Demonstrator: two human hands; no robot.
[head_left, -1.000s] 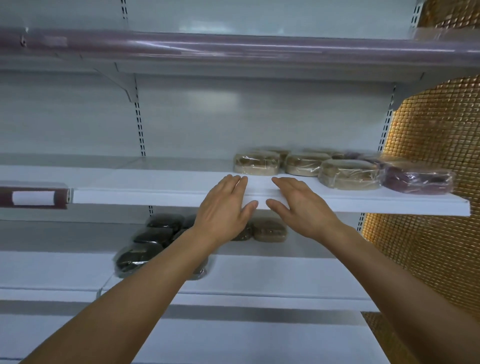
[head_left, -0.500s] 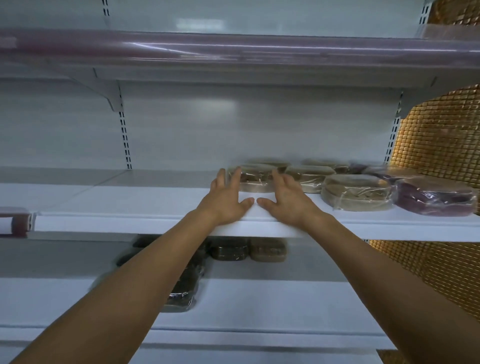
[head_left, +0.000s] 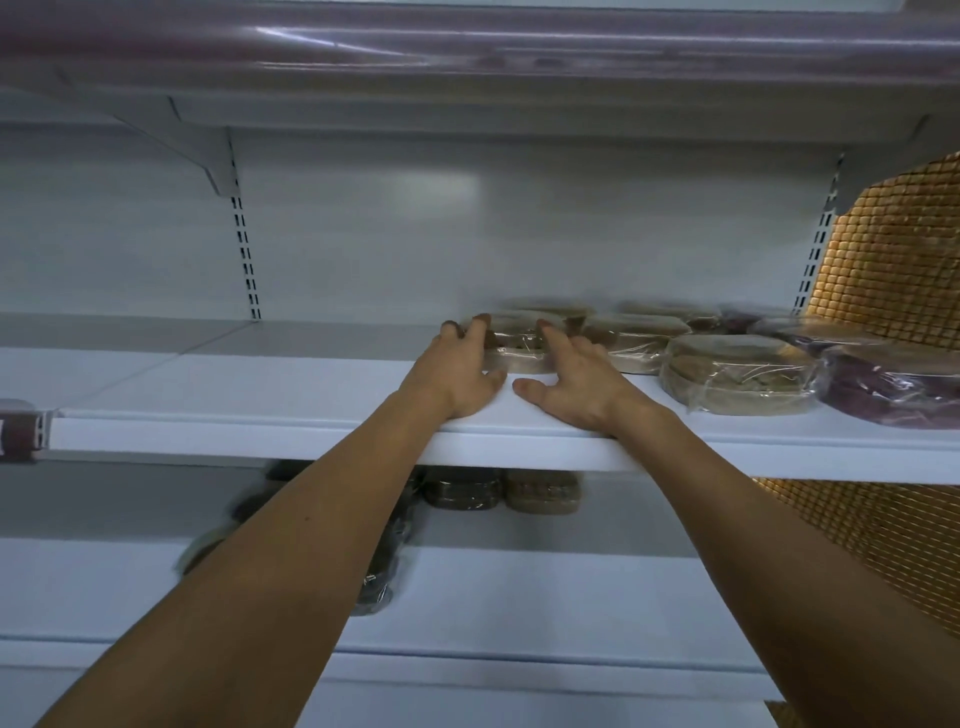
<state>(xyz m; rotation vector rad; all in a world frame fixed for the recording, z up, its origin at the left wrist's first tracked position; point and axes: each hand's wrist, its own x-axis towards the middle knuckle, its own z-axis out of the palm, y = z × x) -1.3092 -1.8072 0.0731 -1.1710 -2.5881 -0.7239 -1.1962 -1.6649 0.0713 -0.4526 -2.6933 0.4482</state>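
Note:
A flat round beige pack (head_left: 519, 347) wrapped in clear film lies on the white middle shelf (head_left: 311, 384), leftmost in a row of such packs. My left hand (head_left: 460, 376) grips its left end, fingers curled over the top and thumb at its front edge. My right hand (head_left: 574, 387) holds its right part, fingers laid over the top, thumb on the shelf in front. Both forearms reach up from below.
More beige packs (head_left: 740, 374) and dark purple packs (head_left: 893, 387) fill the shelf to the right. Dark and beige packs (head_left: 543, 491) sit on the lower shelf (head_left: 519, 597). Another shelf (head_left: 467, 52) hangs overhead. A gold mosaic wall (head_left: 893, 260) stands at the right.
Both hands moved from the shelf's front edge further in and onto the leftmost beige pack. The view came closer to the shelf and tilted up.

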